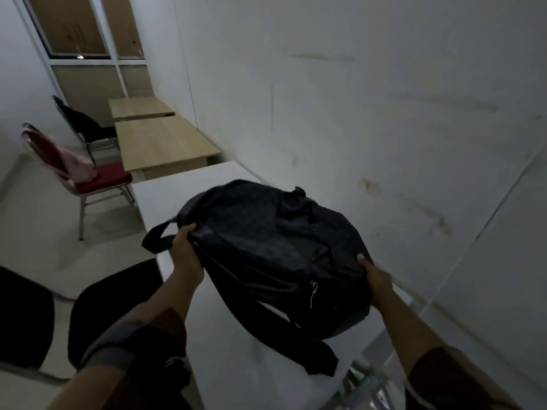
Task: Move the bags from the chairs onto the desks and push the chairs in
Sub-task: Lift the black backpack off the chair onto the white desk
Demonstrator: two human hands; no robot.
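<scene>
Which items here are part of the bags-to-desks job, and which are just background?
Job items:
dark backpack, held by left hand and right hand
white desk
pink bag on red chair
black chair, dark item on it
two wooden desks
near black chair

Background:
window
wall

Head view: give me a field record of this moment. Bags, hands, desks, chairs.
held bag: dark backpack, over the white desk, straps hanging down
left hand: grips the backpack's left edge
right hand: grips its right edge
bag still on chair: pink bag on the red chair
red chair: pulled out from the near wooden desk
far chair: black chair by the far wooden desk, dark item on it, unclear
near chair: black seat beside the white desk
</scene>
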